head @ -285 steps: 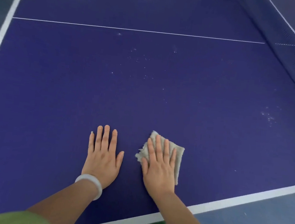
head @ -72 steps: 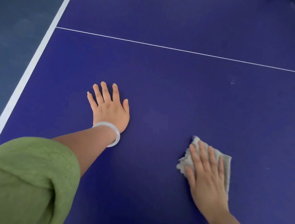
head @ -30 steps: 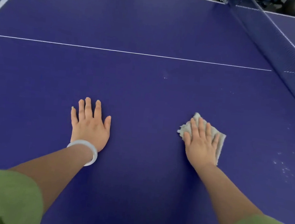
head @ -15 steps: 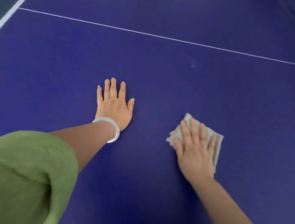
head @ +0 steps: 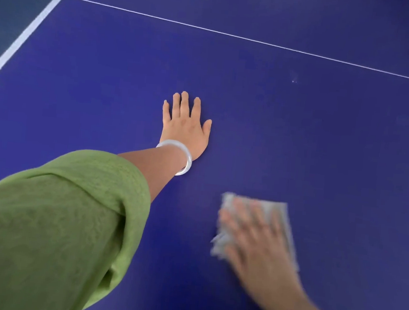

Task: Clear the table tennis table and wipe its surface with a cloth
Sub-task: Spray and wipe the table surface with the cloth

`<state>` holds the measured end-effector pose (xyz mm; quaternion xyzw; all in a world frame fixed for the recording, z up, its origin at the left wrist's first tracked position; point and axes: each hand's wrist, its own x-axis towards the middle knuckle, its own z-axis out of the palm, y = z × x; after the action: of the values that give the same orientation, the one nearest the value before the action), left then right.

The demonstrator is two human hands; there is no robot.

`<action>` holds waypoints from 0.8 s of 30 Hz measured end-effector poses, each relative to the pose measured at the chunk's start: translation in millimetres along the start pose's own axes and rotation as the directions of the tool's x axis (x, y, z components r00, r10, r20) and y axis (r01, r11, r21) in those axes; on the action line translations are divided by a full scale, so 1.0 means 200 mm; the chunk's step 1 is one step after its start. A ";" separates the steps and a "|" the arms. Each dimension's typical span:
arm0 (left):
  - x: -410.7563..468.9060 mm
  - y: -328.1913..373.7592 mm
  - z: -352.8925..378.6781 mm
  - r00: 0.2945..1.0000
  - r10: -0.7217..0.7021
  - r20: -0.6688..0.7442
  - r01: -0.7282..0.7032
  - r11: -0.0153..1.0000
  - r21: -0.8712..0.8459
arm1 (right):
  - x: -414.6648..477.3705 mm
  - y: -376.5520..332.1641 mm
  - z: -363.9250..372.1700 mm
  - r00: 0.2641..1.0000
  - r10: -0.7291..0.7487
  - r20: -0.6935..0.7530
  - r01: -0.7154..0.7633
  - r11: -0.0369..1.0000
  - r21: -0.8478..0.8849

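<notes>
left hand (head: pixel 185 126) flat, fingers straight, on counter (head: pixel 323 140), likely bracing lean; right hand (head: pixel 257 241) blurred, fingers spread flat pressing cloth (head: pixel 283 210) for wiping contact; specks (head: pixel 294 81) ahead unwiped

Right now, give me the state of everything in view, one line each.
Table, a few white specks on it.
Cloth, flat on the table under the right hand.
Right hand, blurred, pressing the cloth.
Left hand, flat on the table, fingers straight.
Bracelet, on the left wrist.
Sleeve, pushed up the left arm.
</notes>
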<state>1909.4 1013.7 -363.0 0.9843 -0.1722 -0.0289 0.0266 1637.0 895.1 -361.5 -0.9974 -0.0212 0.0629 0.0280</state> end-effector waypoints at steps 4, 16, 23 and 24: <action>0.00 0.00 0.00 1.000 0.000 0.004 0.000 1.000 -0.018 | 0.16 0.48 -0.08 0.770 0.635 0.062 -0.635 0.755 0.162; 0.00 -0.01 0.01 1.000 0.005 -0.005 -0.005 0.999 -0.033 | 0.37 0.17 -0.03 0.991 0.109 -0.080 -0.107 0.994 0.020; 0.00 0.00 0.02 1.000 0.009 -0.009 -0.009 0.999 -0.042 | 0.50 0.71 -0.10 0.748 0.663 -0.025 -0.650 0.740 0.172; 0.00 -0.01 0.03 1.000 0.008 -0.006 -0.009 0.999 -0.036 | 0.50 0.70 -0.11 0.749 0.662 -0.025 -0.649 0.741 0.172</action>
<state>1910.0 1015.3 -368.9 0.9830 -0.1758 -0.0289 0.0449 1745.0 759.3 -360.9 -0.9376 0.3368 0.0279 0.0812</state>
